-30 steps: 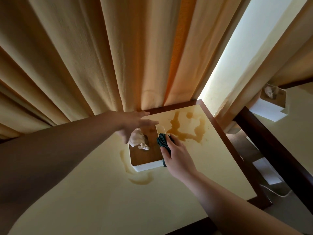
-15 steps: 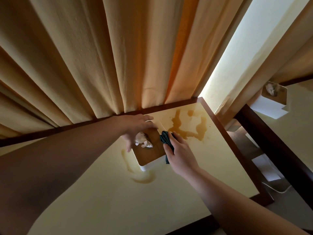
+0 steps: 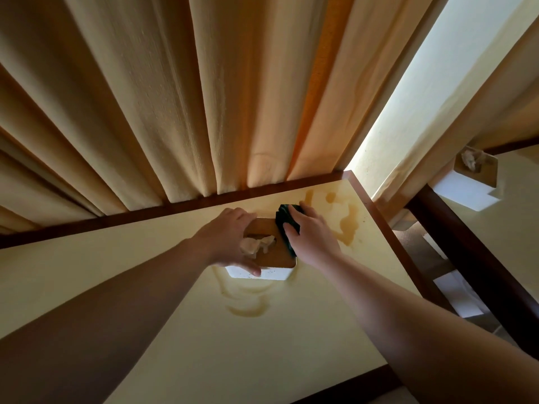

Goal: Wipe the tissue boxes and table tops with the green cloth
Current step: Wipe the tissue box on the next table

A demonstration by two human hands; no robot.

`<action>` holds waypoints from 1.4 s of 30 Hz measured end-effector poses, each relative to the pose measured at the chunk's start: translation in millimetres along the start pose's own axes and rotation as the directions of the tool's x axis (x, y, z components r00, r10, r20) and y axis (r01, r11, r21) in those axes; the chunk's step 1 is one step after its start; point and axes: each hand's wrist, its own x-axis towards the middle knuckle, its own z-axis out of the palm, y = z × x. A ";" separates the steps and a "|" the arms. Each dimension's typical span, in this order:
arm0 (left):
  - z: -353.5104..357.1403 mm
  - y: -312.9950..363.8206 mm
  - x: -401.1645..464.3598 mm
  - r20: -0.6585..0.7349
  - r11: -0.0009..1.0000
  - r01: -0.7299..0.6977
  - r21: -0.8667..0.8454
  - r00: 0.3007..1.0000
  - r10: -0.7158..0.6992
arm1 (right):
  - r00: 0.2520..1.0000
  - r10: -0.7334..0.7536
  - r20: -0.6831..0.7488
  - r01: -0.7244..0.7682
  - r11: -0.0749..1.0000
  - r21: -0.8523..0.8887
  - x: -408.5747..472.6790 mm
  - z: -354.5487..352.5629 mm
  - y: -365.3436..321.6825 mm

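Green cloth (image 3: pixel 287 228): folded, dark green, lying along the right edge of the tissue box top, its far end over the box's far right corner.
Right hand (image 3: pixel 309 237): fingers laid flat over the cloth, pressing it onto the box; not curled round it.
Tissue box (image 3: pixel 269 252): white sides, brown wooden top, a crumpled tissue (image 3: pixel 256 243) sticking out of its slot; stands on the desk near the far right corner.
Left hand (image 3: pixel 230 240): grasps the box from its left side, fingers curled over the far edge, thumb against the near white side.
Desk (image 3: pixel 233 345): pale yellow top with a dark brown rim; brown liquid stains (image 3: pixel 345 225) just right of the box and fainter smears (image 3: pixel 248 301) just in front of it.
Curtain (image 3: pixel 175 97): cream folds hanging behind the far edge of the desk.
Second tissue box (image 3: pixel 472 182): same kind, on a neighbouring desk at the right, well apart.
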 end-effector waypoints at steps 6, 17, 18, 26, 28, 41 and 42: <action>10.7 5.6 -6.3 -0.059 0.997 0.062 -0.035 0.996 -0.064 | 0.992 -0.025 0.120 0.045 0.985 -0.168 4.9 9.6 -8.1; 12.2 5.6 -4.8 -0.043 0.997 0.072 -0.015 0.996 -0.073 | 0.988 -0.098 0.123 0.121 0.973 -0.197 -66.6 14.0 16.2; 12.9 5.4 -4.6 -0.044 0.997 0.075 -0.022 0.996 -0.075 | 0.987 -0.109 0.119 0.131 0.970 -0.203 -72.4 16.1 18.5; 13.0 6.9 -1.3 -0.033 0.989 0.084 -0.125 0.996 -0.088 | 0.995 -0.058 0.084 0.073 0.979 -0.188 -43.7 15.0 10.3; 12.9 8.2 -1.6 -0.030 0.988 0.091 -0.124 0.995 -0.096 | 0.995 -0.036 0.091 0.053 0.981 -0.188 -25.0 10.7 3.3; 12.7 12.5 -2.8 -0.013 0.984 0.140 -0.107 0.990 -0.142 | 0.984 -0.095 0.150 0.124 0.973 -0.195 -58.1 13.2 15.0; 12.7 12.2 -2.3 -0.015 0.984 0.141 -0.113 0.990 -0.143 | 0.983 -0.103 0.151 0.131 0.973 -0.192 -62.9 14.2 17.5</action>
